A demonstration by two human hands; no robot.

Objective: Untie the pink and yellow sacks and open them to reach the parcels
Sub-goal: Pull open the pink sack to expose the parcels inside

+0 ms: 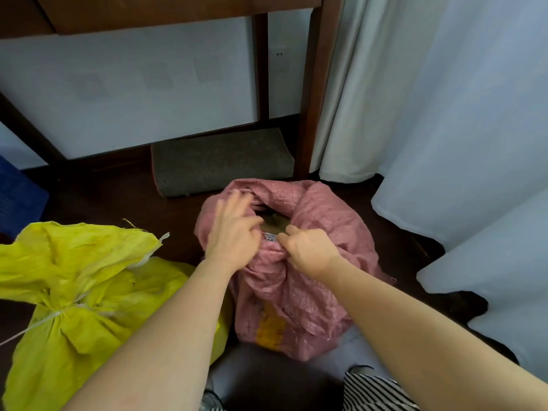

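2 sacks on the dark floor [98, 188], both near the person. Pink sack [320, 292] sits center, mouth already untied & partly spread; a brownish parcel [274, 222] w/ a white label [270, 237] shows in the gap at the top. Yellow patch printed on the sack's near side, low down.

Right hand [310, 252] grips the near rim of the pink sack, fingers curled round a bunch of the fabric, just beside the label. Left hand [234, 235] is at the left edge of the mouth, fingers bent & reaching toward the opening; blurred, so can't tell whether it pinches fabric or only touches it.

Yellow sack [89, 292] lies left of the pink 1, touching or nearly touching it behind the left forearm. Its neck is still tied w/ white string [56, 315], loose top fanned out above the knot; a 2nd bit of white tie sits further up at the right side of the flap.

Far side: gray mat [219, 161] on the floor under a wooden table, 1 table leg [314, 93] just behind the pink sack. White curtain [444, 114] hangs at right, reaching the floor. Blue crate [17, 200] at far left edge. Striped cloth at the bottom edge, near the right forearm.
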